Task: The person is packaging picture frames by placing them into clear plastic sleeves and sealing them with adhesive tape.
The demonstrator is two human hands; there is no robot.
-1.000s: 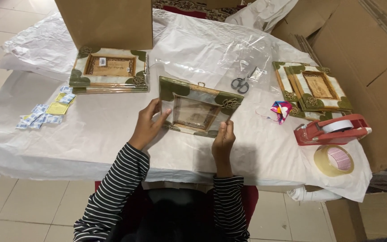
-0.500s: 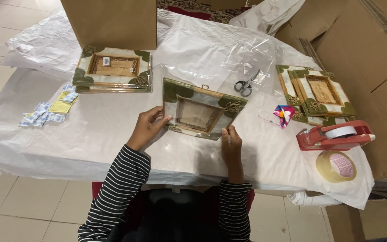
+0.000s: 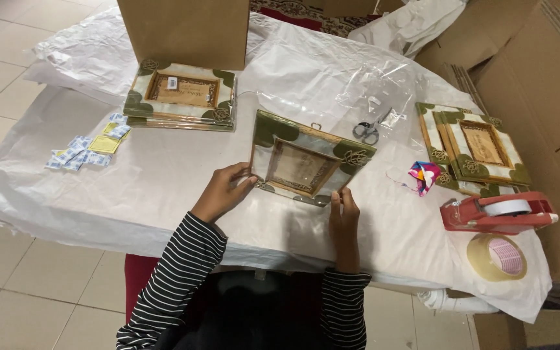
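Observation:
I hold a picture frame [image 3: 306, 162] with green corners and a white marbled border, tilted up from the white-covered table [image 3: 163, 181]. My left hand [image 3: 223, 192] grips its lower left corner. My right hand [image 3: 343, 217] pinches its lower right edge. A clear plastic bag [image 3: 358, 97] lies crumpled just behind the frame. Both my sleeves are black and white striped.
A stack of similar frames [image 3: 179, 94] lies at the back left before a brown cardboard box [image 3: 186, 29], another stack [image 3: 474, 146] at the right. Scissors [image 3: 367, 129], a colourful ribbon scrap [image 3: 422, 176], a red tape dispenser [image 3: 497, 212], a tape roll [image 3: 497, 256] and small packets [image 3: 89, 148] lie around.
The frame has stayed raised between my hands, tilted slightly more upright. My right hand has slid a little lower along its right edge. The camera has shifted slightly.

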